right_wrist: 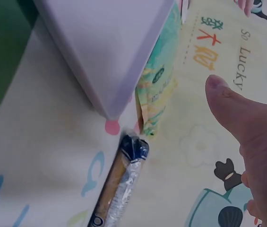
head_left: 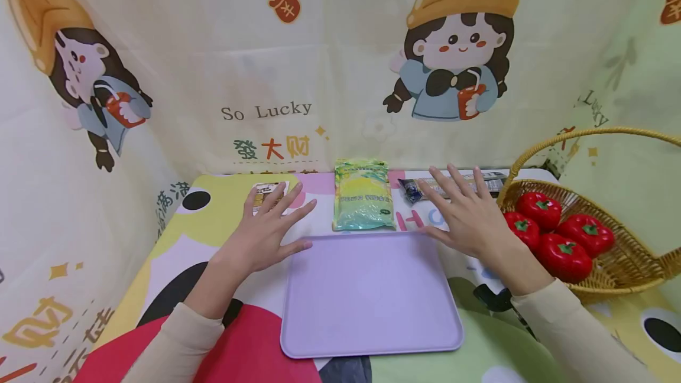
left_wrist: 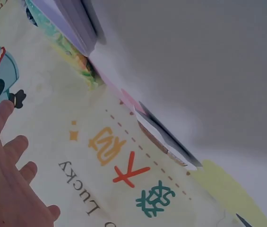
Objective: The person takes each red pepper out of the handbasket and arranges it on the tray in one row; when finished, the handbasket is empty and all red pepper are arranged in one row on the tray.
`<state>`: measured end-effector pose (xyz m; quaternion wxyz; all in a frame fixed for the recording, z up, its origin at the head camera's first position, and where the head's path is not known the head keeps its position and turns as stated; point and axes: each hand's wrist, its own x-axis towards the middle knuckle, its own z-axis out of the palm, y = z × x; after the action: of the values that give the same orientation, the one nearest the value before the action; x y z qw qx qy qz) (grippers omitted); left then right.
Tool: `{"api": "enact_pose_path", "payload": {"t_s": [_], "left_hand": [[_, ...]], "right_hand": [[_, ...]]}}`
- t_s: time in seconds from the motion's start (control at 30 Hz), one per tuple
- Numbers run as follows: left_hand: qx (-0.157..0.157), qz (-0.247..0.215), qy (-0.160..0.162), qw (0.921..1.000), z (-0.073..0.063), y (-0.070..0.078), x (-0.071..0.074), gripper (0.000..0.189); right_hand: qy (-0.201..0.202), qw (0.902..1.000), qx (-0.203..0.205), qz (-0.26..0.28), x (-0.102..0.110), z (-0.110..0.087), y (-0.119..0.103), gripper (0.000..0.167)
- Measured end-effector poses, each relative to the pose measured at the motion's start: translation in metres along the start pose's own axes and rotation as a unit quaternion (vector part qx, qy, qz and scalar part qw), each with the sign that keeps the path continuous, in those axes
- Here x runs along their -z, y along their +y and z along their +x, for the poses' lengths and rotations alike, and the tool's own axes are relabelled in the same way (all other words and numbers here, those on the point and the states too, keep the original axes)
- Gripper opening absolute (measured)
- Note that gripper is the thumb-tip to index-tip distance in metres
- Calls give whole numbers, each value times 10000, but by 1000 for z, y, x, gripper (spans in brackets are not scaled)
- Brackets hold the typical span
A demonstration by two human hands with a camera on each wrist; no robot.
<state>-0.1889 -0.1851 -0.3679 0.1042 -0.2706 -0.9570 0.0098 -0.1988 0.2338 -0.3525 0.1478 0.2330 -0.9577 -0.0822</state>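
Both hands hover with fingers spread, holding nothing. My left hand point(head_left: 266, 229) is over the left side of a lilac tray point(head_left: 372, 294), in front of a small card-like packet point(head_left: 263, 195) that its fingers partly cover in the head view. Above the tray's far right corner, my right hand point(head_left: 465, 214) partly hides a long dark-ended packet point(head_left: 412, 191); the right wrist view shows that packet point(right_wrist: 124, 182) with a clear and brown wrapper. Between the hands, behind the tray, lies a green and yellow hand wash pouch point(head_left: 364, 195).
On the right stands a wicker basket point(head_left: 633, 256) with a tall handle, holding several red bell peppers point(head_left: 565, 257). A printed cloth point(head_left: 340, 75) hangs behind and at both sides. The table has a colourful cartoon cover point(head_left: 239, 347).
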Motion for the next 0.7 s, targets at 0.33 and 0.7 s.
{"api": "enact_pose_path", "payload": {"t_s": [0.33,0.7], "left_hand": [[-154,-194,-88,9997,-15,1,-1,85],[-146,-495,-444,9977,-30,0,-8,86]], "right_hand": [[220,9994,276,41,12,-13,10,96],[527,9967,573,246,12,-35,23,93]]}}
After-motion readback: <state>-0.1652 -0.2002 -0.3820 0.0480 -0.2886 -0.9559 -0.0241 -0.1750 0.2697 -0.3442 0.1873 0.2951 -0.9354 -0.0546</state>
